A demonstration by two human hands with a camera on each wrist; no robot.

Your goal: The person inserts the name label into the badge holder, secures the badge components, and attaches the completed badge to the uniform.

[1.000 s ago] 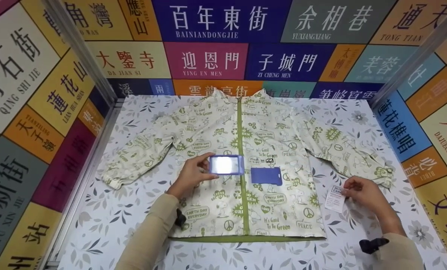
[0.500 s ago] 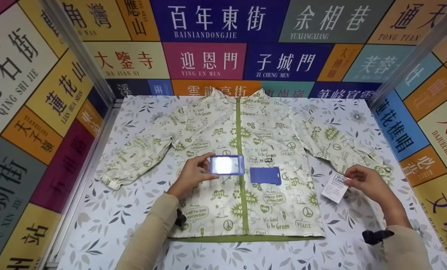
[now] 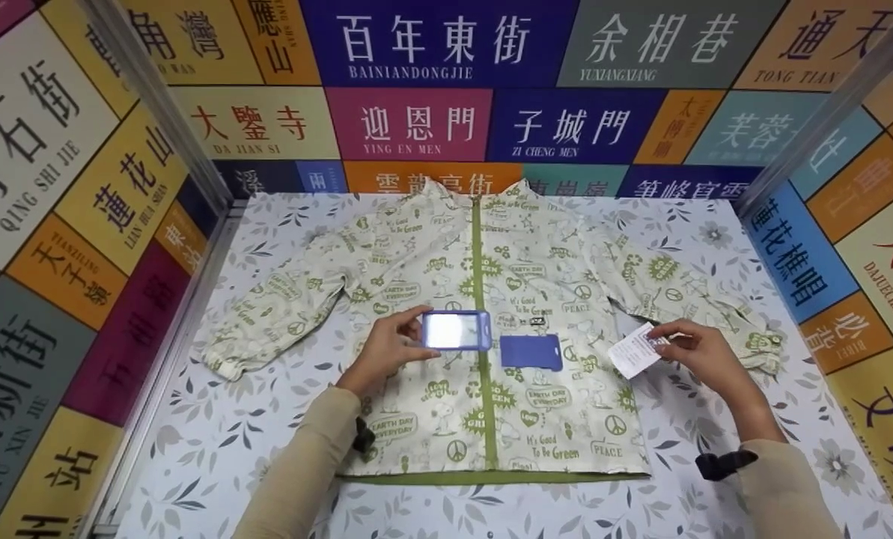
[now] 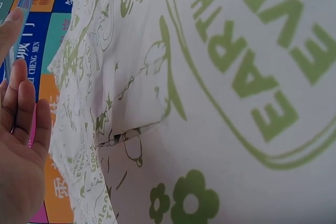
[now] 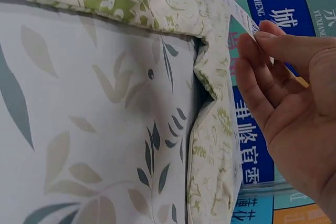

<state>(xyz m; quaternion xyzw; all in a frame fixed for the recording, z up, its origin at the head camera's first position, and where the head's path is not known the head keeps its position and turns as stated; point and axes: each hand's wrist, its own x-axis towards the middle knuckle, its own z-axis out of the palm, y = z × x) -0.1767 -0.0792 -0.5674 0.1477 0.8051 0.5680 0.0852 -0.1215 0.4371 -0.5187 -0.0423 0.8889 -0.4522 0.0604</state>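
Pinching with our left hand [image 3: 388, 348], we hold a purple-rimmed rectangular holder [image 3: 455, 332], long axis running left-right, over a cream, green-printed fabric jacket [image 3: 450, 415]; glare hides most of its face. Just right, a flat purple rectangular panel [image 3: 530, 352] lies sideways on the jacket. Near the jacket's right edge, our right hand [image 3: 704, 359] pinches a white printed paper card [image 3: 633, 355], slanting down-left from our fingertips, which cover one end; we cannot read its lettering.

From the head, I look forward and down across the jacket [image 3: 446, 374]. Both my wrist views sit close, turned sideways, left fingers [image 4: 24, 103] at frame left, right fingers [image 5: 256, 77] at frame right; all share jacket and wall [image 3: 446, 45].
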